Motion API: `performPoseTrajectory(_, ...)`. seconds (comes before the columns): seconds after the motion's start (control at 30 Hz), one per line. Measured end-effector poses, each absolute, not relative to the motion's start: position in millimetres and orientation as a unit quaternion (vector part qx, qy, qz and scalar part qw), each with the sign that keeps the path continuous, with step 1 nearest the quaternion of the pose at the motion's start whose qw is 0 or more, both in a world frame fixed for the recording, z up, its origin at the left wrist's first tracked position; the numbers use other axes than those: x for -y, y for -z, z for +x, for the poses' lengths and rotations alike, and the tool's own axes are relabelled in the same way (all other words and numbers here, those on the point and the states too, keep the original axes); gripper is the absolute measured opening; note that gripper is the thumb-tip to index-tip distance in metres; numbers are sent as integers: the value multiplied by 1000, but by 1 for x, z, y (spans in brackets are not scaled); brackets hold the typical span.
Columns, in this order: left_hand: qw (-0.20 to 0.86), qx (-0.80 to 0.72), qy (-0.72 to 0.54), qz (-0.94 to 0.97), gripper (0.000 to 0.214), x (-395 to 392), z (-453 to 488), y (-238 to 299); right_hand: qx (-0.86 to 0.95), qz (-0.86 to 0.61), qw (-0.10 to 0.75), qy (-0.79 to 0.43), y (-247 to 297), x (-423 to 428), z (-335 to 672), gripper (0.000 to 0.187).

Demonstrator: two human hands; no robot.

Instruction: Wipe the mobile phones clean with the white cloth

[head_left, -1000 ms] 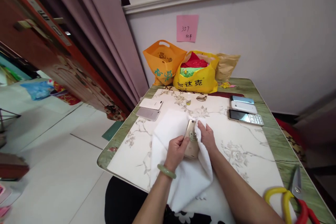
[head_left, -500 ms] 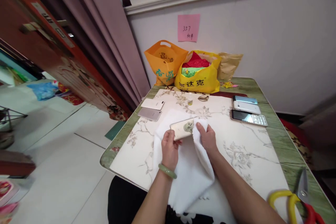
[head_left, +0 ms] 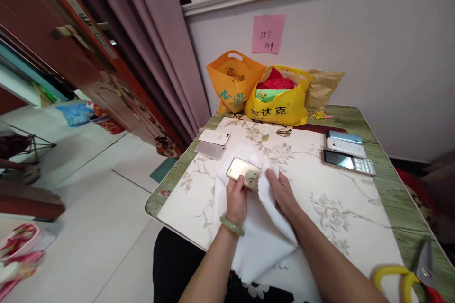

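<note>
My left hand (head_left: pixel 237 200), with a green bangle at the wrist, grips a gold phone (head_left: pixel 243 172) by its near end and holds it flat, back up, over a white cloth (head_left: pixel 256 236) spread on the table. My right hand (head_left: pixel 283 192) pinches a raised fold of that cloth just right of the phone. A round ring holder shows on the phone's back.
Two phones (head_left: pixel 212 143) lie at the left of the floral mat (head_left: pixel 327 194); three more phones (head_left: pixel 346 149) lie at the right. Orange bag (head_left: pixel 234 80) and yellow bag (head_left: pixel 277 97) stand against the wall. Yellow-and-red scissors (head_left: pixel 408 279) lie at the near right. A small bottle (head_left: pixel 265 132) stands mid-table.
My left hand turned the gold phone from upright to lying sideways and carried it left, away from the cloth fold in my right hand. The view shifted left.
</note>
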State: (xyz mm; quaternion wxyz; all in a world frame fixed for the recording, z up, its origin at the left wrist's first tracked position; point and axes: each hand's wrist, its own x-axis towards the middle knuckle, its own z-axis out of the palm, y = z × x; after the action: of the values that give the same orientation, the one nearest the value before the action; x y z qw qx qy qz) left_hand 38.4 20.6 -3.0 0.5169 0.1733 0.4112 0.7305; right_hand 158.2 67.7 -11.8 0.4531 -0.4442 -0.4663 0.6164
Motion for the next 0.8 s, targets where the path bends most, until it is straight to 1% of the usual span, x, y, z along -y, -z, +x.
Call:
performPoseTrajectory(0.1, 511, -434, -719, 184, 34, -19, 38, 5, 489, -422, 421, -637, 11, -67, 160, 40)
performPoseTrajectory(0.2, 484, -475, -714, 172, 36, -19, 39, 5, 572, -410, 401, -587, 13, -65, 159, 38)
performPoseTrajectory(0.27, 472, -492, -712, 171, 37, -19, 39, 4, 609, -416, 414, -534, 16, -65, 157, 39)
performPoseTrajectory(0.37, 496, -488, -688, 206, 37, -17, 39, 1, 621, -428, 435, -492, 19, -64, 155, 38)
performPoseTrajectory(0.47, 520, -465, -677, 235, 34, -15, 39, -2, 611, -439, 436, -494, 20, -65, 155, 38)
performPoseTrajectory(0.6, 521, -445, -689, 237, 29, -16, 39, -4, 612, -432, 434, -500, 21, -66, 157, 36)
performPoseTrajectory(0.8, 527, -439, -693, 220, 30, -19, 37, 0, 627, -425, 436, -486, 22, -64, 155, 36)
